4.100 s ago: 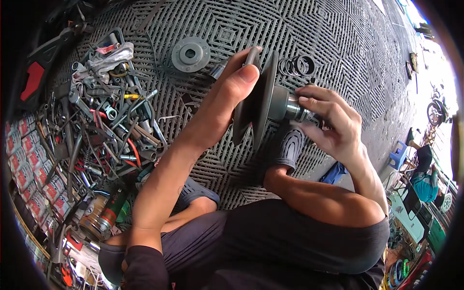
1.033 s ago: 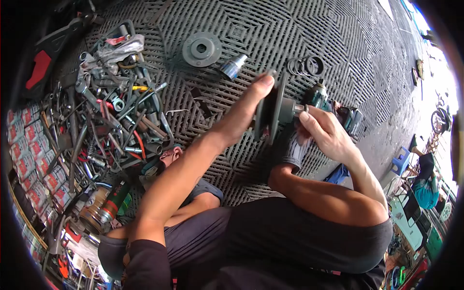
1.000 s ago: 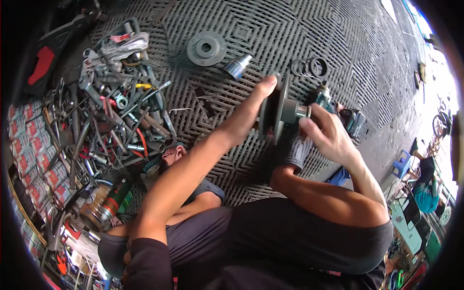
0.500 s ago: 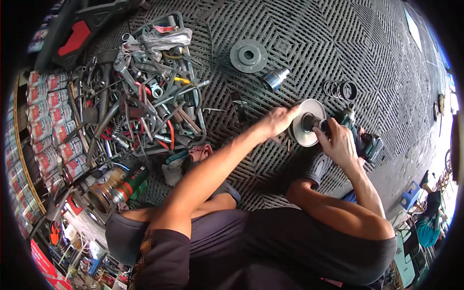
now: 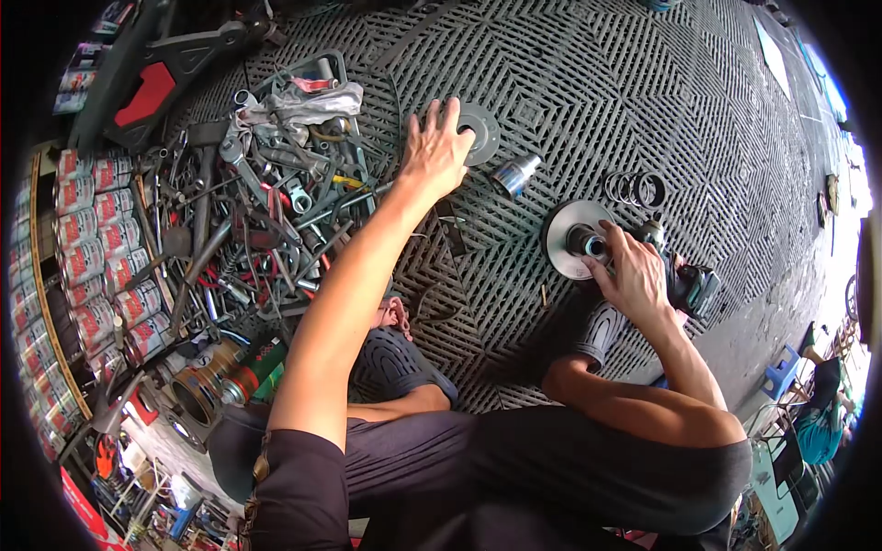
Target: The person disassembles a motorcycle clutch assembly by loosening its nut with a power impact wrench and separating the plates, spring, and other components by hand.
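Observation:
My left hand (image 5: 435,152) reaches forward over the mat, fingers spread, at the left side of a flat grey round plate with a central hole. The thumb overlaps this plate (image 5: 485,138), and the hand hides its left part. On the right, my right hand (image 5: 636,275) grips a shiny pulley disc (image 5: 562,241) by the dark hub at its centre, with thumb and fingers around the hub. Between the hands a silver metal sleeve (image 5: 516,174) lies on its side. A coil spring (image 5: 628,188) lies beyond the right hand.
A heap of wrenches and other hand tools (image 5: 266,197) spreads at the left, beside rows of cans (image 5: 96,243). A green-and-black power tool (image 5: 694,286) lies right of my right hand. Beneath everything is a ridged rubber mat (image 5: 514,321). A spray can (image 5: 253,372) is near my left knee.
My left hand has left the pulley disc and moved forward and left to the grey plate. My right hand keeps the pulley disc, now tilted with its face and hub turned more upward.

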Available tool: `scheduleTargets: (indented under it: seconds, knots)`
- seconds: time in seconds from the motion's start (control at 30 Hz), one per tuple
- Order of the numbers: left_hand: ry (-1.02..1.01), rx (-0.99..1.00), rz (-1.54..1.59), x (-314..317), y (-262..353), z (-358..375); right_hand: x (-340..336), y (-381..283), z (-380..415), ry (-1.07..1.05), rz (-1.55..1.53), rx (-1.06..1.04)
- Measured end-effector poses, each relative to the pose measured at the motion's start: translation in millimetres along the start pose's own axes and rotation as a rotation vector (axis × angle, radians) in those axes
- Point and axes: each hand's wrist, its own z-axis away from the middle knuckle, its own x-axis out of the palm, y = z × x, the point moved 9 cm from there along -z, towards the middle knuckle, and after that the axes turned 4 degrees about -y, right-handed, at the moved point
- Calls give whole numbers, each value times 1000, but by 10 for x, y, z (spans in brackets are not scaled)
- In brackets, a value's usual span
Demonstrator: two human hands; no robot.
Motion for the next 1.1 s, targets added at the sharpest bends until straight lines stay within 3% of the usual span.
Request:
scheduleTargets:
  seconds: [0.1, 0.2, 0.23, 0.33, 0.37, 0.47, 0.5, 0.6, 0.77, 1.1]
  knots:
    - [94, 34, 78, -56, -116, -4, -121, -37, 49, 36, -17, -47]
    - [-392, -58, 1228, 59, -221, 66, -268, -67, 142, 71, -97, -65]
    - [-399, -54, 1222, 41, -184, 117, -352, -98, 151, 93, -157, -82]
    - [-255, 52, 2319, -309, -27, 329, -622, -214, 92, 184, -301, -110]
    - [-258, 63, 2313, -381, 31, 352, -724, -252, 81, 236, -380, -115]
    - [-490, 465, 2788, -828, 499, 411, -969, -363, 52, 363, -483, -146]
    - [-494, 486, 2792, -914, 623, 419, -1076, -399, 57, 429, -517, -176]
    - [-428, 191, 2815, -953, 924, 416, -1322, -486, 110, 531, -535, -226]
    - [-579, 244, 3007, -1056, 1352, 511, -1514, -513, 186, 646, -502, -271]
    - [-594, 59, 3003, -930, 1542, 569, -1442, -424, 161, 691, -482, -236]
